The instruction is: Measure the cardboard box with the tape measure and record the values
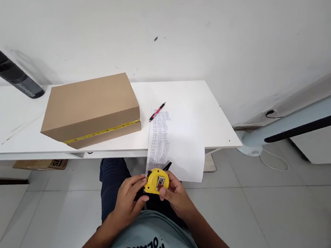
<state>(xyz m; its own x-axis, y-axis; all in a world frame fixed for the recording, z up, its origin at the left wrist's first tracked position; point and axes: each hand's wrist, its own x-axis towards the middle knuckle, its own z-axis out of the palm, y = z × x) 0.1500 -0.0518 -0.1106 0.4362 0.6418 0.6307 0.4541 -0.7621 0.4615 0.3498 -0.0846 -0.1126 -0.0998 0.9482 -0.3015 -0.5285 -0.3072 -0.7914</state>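
A yellow tape measure [153,180] with a metal belt clip and a black wrist strap is held in front of my body, just off the table's front edge. My right hand [179,199] grips it from the right, thumb over the clip. From the left, my left hand [130,195] has fingertips and thumb closed at the case's edge, by the tape mouth. Behind the tape measure, a sheet of paper [184,154] covered partly in handwriting overhangs the table edge. A red and black pen [157,112] lies at the paper's top left corner.
A closed cardboard box [93,104] rests on the white table [186,94], with a yellow measuring strip [101,132] along its front side. A dark bottle [12,72] stands at the left. To the right, a pale blue upright appliance [303,120] stands on the floor.
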